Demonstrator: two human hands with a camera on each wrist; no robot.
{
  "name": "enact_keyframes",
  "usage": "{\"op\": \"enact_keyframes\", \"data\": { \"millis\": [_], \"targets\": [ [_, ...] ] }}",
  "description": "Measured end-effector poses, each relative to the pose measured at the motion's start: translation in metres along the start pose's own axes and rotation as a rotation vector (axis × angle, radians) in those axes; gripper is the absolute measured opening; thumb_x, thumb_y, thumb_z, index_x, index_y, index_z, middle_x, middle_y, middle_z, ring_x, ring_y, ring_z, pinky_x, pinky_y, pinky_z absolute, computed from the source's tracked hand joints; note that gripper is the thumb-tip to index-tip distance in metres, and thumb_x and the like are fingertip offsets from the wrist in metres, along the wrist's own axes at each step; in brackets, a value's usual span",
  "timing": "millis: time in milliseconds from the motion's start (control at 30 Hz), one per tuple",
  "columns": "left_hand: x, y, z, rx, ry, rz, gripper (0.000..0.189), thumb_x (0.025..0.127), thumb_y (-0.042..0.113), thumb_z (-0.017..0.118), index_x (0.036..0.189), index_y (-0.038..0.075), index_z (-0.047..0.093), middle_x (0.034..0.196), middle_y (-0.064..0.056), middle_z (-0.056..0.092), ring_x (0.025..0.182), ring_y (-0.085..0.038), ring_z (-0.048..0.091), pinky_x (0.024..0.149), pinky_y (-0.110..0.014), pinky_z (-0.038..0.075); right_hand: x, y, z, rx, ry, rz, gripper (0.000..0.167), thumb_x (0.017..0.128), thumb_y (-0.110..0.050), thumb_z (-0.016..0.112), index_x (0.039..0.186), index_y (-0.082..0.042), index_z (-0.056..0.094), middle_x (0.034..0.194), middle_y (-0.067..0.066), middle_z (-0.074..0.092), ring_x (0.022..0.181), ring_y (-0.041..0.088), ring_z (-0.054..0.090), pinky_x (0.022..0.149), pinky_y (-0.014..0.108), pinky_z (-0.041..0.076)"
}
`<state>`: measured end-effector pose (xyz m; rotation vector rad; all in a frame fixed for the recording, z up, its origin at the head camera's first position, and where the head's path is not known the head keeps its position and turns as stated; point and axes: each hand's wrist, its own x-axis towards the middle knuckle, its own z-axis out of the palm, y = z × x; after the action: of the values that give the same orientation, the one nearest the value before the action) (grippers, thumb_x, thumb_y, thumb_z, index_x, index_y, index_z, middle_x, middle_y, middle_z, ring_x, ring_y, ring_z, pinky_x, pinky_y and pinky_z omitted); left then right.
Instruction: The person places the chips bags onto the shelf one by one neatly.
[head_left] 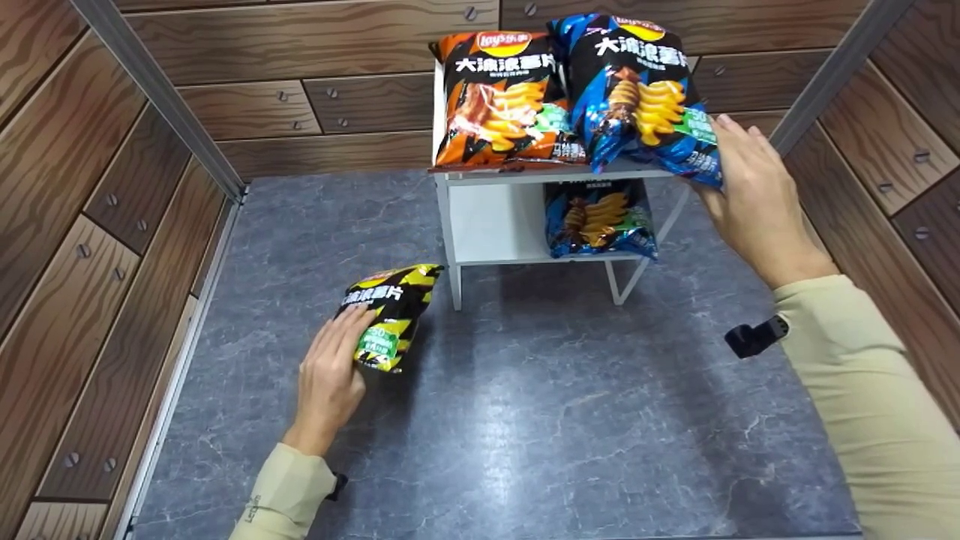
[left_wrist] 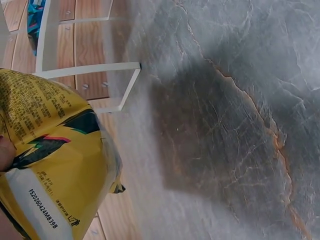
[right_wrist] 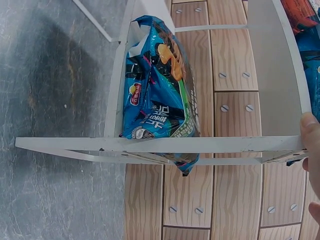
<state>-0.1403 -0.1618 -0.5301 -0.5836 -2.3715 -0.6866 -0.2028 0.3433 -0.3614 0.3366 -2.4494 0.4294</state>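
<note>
My left hand [head_left: 330, 367] grips a yellow-and-black bag of chips [head_left: 394, 319] in front of the small white rack and to its left. The bag's printed yellow back [left_wrist: 65, 150] fills the lower left of the left wrist view. My right hand [head_left: 757, 195] is at the rack's top right corner, beside a blue bag of chips [head_left: 637, 82]. In the right wrist view the thumb lies on the end of the white rack [right_wrist: 200, 144], with other fingers beyond the bar. An orange bag of chips [head_left: 502, 105] leans beside the blue one on the top shelf.
Another blue bag of chips [head_left: 600, 221] lies on the rack's lower shelf, at its right. The rack stands on a grey marbled surface [head_left: 525, 420]. Wood-patterned panels [head_left: 315, 37] enclose the back and both sides, with metal posts [head_left: 161, 97] at the corners.
</note>
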Motion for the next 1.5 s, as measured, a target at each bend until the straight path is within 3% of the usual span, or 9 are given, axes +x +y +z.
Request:
{"op": "enact_keyframes", "data": {
  "millis": [400,733,1100,1333,1500],
  "targets": [
    [0.0,0.012,-0.012,-0.016,-0.003,0.064,0.075,0.067,-0.018,0.036,0.131,0.01,0.064,0.133,-0.009,0.065,0.124,-0.029,0.061,0.116,-0.035,0.04,0.0,0.0,0.0,0.001,0.002,-0.001,0.056,0.094,-0.018,0.068,0.144,-0.001,0.049,0.144,0.023,0.053,0.139,0.033,0.047,0.123,0.047,0.028],
    [0.016,0.034,-0.007,-0.04,0.003,0.166,0.071,0.072,-0.015,0.037,0.132,0.011,0.064,0.134,-0.007,0.065,0.125,-0.026,0.061,0.108,-0.044,0.048,0.0,0.0,0.0,0.0,0.003,0.002,0.056,0.095,-0.017,0.067,0.144,-0.001,0.049,0.144,0.023,0.053,0.139,0.034,0.047,0.123,0.047,0.028],
    [0.039,0.059,-0.002,-0.081,0.015,0.324,0.064,0.076,-0.016,0.035,0.129,0.006,0.065,0.13,-0.01,0.067,0.122,-0.027,0.064,0.108,-0.04,0.049,0.0,-0.001,0.0,0.006,-0.004,-0.002,0.057,0.094,-0.015,0.067,0.145,-0.001,0.047,0.144,0.023,0.053,0.14,0.033,0.046,0.123,0.045,0.027],
    [0.048,0.074,-0.006,-0.126,0.012,0.355,0.071,0.071,-0.016,0.032,0.129,0.006,0.065,0.131,-0.011,0.066,0.123,-0.026,0.063,0.109,-0.037,0.048,0.0,0.0,0.0,0.005,-0.003,0.002,0.057,0.094,-0.015,0.068,0.145,0.0,0.047,0.144,0.023,0.053,0.14,0.033,0.047,0.123,0.046,0.028],
    [0.056,0.085,-0.007,-0.169,0.022,0.352,0.069,0.072,-0.016,0.037,0.13,0.008,0.064,0.133,-0.009,0.066,0.124,-0.024,0.063,0.107,-0.036,0.049,-0.001,0.0,0.001,0.001,0.004,-0.001,0.056,0.094,-0.016,0.068,0.145,0.0,0.048,0.144,0.024,0.053,0.139,0.034,0.047,0.123,0.046,0.028]
  ]
}}
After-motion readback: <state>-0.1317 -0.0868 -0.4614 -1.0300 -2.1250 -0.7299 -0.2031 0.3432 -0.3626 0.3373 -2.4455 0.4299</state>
